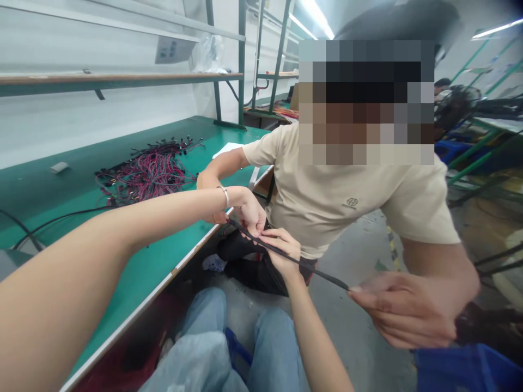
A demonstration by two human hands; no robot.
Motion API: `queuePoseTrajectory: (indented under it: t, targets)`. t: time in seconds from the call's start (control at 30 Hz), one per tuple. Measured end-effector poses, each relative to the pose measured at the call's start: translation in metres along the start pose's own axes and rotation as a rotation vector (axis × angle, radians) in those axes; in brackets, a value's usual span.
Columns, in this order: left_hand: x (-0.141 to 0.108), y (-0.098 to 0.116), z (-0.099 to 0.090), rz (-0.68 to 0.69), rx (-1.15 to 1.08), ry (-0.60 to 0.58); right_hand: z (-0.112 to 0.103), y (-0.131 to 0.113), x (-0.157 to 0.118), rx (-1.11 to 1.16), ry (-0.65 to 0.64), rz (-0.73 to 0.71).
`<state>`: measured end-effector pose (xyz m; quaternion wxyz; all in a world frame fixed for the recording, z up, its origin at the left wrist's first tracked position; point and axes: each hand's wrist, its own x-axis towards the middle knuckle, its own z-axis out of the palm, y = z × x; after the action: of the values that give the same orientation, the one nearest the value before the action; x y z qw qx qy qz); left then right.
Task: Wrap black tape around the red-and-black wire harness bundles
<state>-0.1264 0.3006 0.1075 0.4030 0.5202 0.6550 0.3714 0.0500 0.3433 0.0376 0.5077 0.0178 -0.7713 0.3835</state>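
Note:
A long, thin black cable (pixel 281 252) stretches slantwise in front of me, past the table edge. My left hand (pixel 251 211), with a bracelet at its wrist, reaches in from above and pinches the cable near its left part. Close beside it, my right hand (pixel 283 251) grips the same cable from below, fingertips almost meeting those of the left. A co-worker facing me pulls the cable's right end with one hand (pixel 402 307), slightly blurred. The co-worker's other hand (pixel 216 216) is at the left end, partly hidden behind my left wrist.
On the green table (pixel 139 294) lies a tangled pile of red and black wires (pixel 151 171). A shelf (pixel 122 81) runs above the table. The co-worker (pixel 327 201) sits close in front, and a blue bin (pixel 469 367) stands at the lower right.

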Motion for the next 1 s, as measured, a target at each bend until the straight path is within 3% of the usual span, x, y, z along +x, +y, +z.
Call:
queuePoseTrajectory:
  t: [0.1,0.23,0.33,0.43,0.5,0.53,0.57,0.63,0.67,0.7,0.77,0.87,0.93,1.0]
  targets:
    - [-0.004,0.003,0.002,-0.022,0.081,-0.098,-0.001,0.001,0.003,-0.019,0.008,-0.085]
    - [-0.012,0.007,0.011,0.017,0.068,0.097,-0.007,0.003,0.002,-0.061,-0.074,-0.089]
    - [-0.011,0.028,0.014,0.034,0.035,0.243,-0.013,0.005,0.001,-0.111,-0.158,-0.087]
    - [-0.024,0.058,0.015,0.075,0.009,0.292,-0.014,0.007,0.001,-0.113,-0.138,-0.073]
    - [-0.049,0.063,0.021,0.110,-0.031,0.274,-0.010,0.008,0.001,-0.087,-0.071,-0.039]
    - [-0.064,0.057,0.027,0.128,-0.091,0.245,-0.007,0.008,0.000,-0.069,-0.042,-0.019]
    - [-0.079,0.045,0.034,0.106,-0.178,0.141,-0.005,0.007,-0.001,-0.050,-0.018,0.004]
    - [-0.098,0.007,0.054,0.024,-0.450,-0.158,0.000,0.005,-0.003,-0.018,0.017,0.051]
    - [-0.099,-0.015,0.064,0.076,-0.670,-0.011,0.002,0.004,-0.004,-0.009,0.030,0.071]
    - [-0.094,-0.035,0.075,0.136,-0.769,0.140,0.003,0.002,-0.005,-0.005,0.044,0.089]
    - [-0.068,-0.067,0.092,0.224,-0.902,0.320,0.004,-0.002,-0.006,-0.014,0.057,0.121]
    - [-0.017,-0.081,0.107,0.360,-1.281,0.567,0.005,-0.008,-0.006,-0.032,0.051,0.164]
    - [0.010,-0.075,0.111,0.336,-1.506,0.594,0.006,-0.011,-0.005,-0.033,0.061,0.176]
    - [0.026,-0.067,0.113,0.268,-1.628,0.541,0.008,-0.012,-0.005,-0.035,0.078,0.181]
